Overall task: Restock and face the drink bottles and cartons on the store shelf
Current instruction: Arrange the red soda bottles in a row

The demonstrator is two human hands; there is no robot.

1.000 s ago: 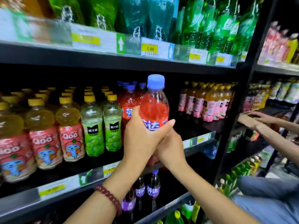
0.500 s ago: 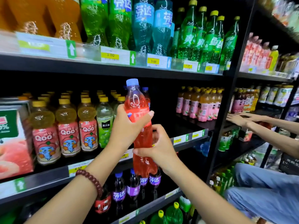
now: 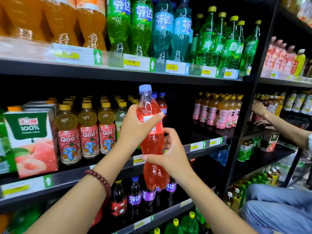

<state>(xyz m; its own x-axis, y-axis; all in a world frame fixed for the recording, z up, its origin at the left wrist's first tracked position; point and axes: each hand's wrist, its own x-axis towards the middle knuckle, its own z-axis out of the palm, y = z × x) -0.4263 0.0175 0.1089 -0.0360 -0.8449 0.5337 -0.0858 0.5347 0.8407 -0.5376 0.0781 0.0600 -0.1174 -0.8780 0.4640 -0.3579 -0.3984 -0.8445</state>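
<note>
**A:** Why is the red soda bottle (image 3: pixel 152 137) held with two hands in front of the middle shelf (image 3: pixel 206 146)?

**B:** It is gripped around the label by the left hand (image 3: pixel 135 130), fingers wrapped over the front, while the lower body is pinched lightly by the right hand (image 3: pixel 170 155). The back of the label is seen turned toward the camera, so a rotation to face the brand outward is judged to be under way.

**A:** Where is it expected to be set?

**B:** Probably in the dark gap on the middle shelf, just right of the matching red bottles (image 3: pixel 162 105) and well left of the peach drink bottles (image 3: pixel 217 110). Open room is seen there.

**A:** What edges are to be watched?

**B:** The price rail along the shelf front must be cleared by the base, and the upper shelf (image 3: pixel 118 74) by the blue cap (image 3: pixel 145 88). The Qoo bottles (image 3: pixel 88 130) stand close on the left.
</note>
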